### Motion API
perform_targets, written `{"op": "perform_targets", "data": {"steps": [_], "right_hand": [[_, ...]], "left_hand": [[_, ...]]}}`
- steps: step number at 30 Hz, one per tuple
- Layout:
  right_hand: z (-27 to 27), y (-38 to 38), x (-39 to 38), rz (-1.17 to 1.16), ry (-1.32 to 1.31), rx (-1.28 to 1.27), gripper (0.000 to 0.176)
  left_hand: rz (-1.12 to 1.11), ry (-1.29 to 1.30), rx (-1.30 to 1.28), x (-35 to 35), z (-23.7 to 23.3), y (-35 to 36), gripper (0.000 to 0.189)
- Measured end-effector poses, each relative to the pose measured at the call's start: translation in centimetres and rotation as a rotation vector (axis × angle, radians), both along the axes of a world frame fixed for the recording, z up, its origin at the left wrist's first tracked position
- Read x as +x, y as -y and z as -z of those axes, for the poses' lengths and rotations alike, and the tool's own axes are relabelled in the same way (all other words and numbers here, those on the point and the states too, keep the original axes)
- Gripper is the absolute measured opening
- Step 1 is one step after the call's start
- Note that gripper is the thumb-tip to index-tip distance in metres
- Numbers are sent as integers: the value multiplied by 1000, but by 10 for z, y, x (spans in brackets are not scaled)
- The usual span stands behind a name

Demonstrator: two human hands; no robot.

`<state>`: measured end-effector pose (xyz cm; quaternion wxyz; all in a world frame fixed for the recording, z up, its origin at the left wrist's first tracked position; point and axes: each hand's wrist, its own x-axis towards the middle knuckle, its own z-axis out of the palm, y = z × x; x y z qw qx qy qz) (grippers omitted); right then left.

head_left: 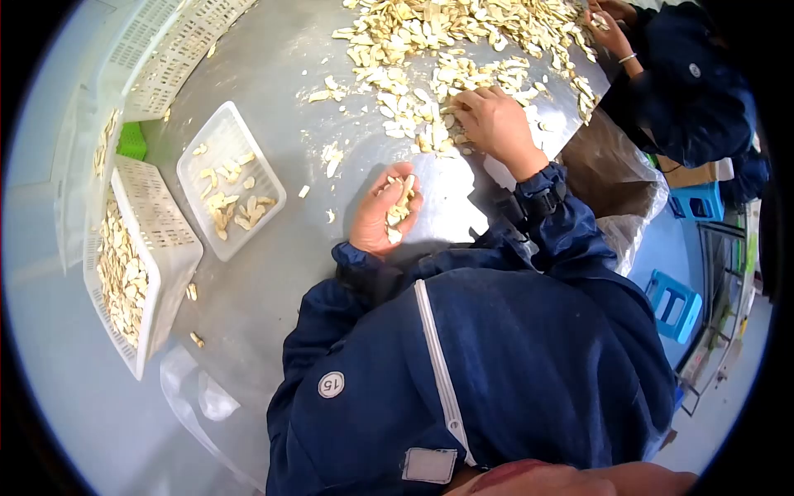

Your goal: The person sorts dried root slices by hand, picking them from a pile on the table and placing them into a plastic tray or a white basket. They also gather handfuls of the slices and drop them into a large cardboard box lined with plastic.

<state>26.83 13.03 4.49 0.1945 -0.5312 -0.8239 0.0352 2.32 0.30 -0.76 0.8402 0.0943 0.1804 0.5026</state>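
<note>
head view: one metal table (273, 74) is filling most of the frame, and one wide pile (447, 33) of pale slices is spreading over its far part. left of the pile, two white baskets are standing at the table's edge. one (182, 41) is sitting furthest from the person with its contents not showing. the other (165, 223) is sitting nearer the person and holding many slices. between that nearer basket and the pile, one shallow tray (223, 140) is lying flat with a thin scatter of slices in it. right of the pile, past the table's edge, one clear bag (620, 174) is hanging open. two blue stools (674, 302) (699, 202) are standing beyond it. at the pile's far right corner, a co-worker's hand (612, 37) is resting on the slices.

the right hand (496, 124) is lying palm down on the pile's near edge, so it is the hand touching the pile. its fingers are curling into the slices, and whether they are pinching one i cannot tell. the left hand (385, 215) is hanging just short of the pile, on the person's side, and is the hand closer to the tray. it is cupping palm up around a small handful of slices (401, 211), which are lying mostly lengthwise along the palm. the pile is lying ahead and to the right of this cupped hand.
</note>
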Motion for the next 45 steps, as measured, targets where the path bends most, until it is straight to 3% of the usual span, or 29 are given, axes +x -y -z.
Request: {"op": "perform_targets", "data": {"steps": [4,7,8,14,17,20,23,28,31,35,38,41,45], "right_hand": [[5,1,16,70,-124,-78,19],[-3,7,27,219,-315,-350,26],[-4,8,33,192,-375,-380,33],[-9,5,39,175,-425,-586,33],[-10,0,38,206,-325,-508,28],[-5,-5,30,209,-212,-61,22],[13,-15,28,143,-71,58,20],[6,-10,36,288,-262,-144,26],[6,-4,55,307,-549,-394,28],[-2,4,64,290,-262,-253,26],[4,2,49,199,-194,8,26],[8,-4,18,21,-182,54,18],[16,-10,-12,114,-56,146,14]], "left_hand": [[7,35,12,0,2,-1,35],[14,87,20,-1,8,-2,39],[14,86,11,-1,8,-2,40],[1,56,3,0,-1,-1,45],[-9,44,36,-1,6,1,43],[14,38,72,-1,9,0,41],[18,25,67,0,7,-1,41],[-44,-42,-12,3,-11,1,42],[-42,-66,-44,5,-21,0,43],[23,25,51,0,5,-1,43],[26,54,48,-1,7,0,42],[16,63,57,-3,12,0,40],[-9,53,26,-3,7,1,41]]}}
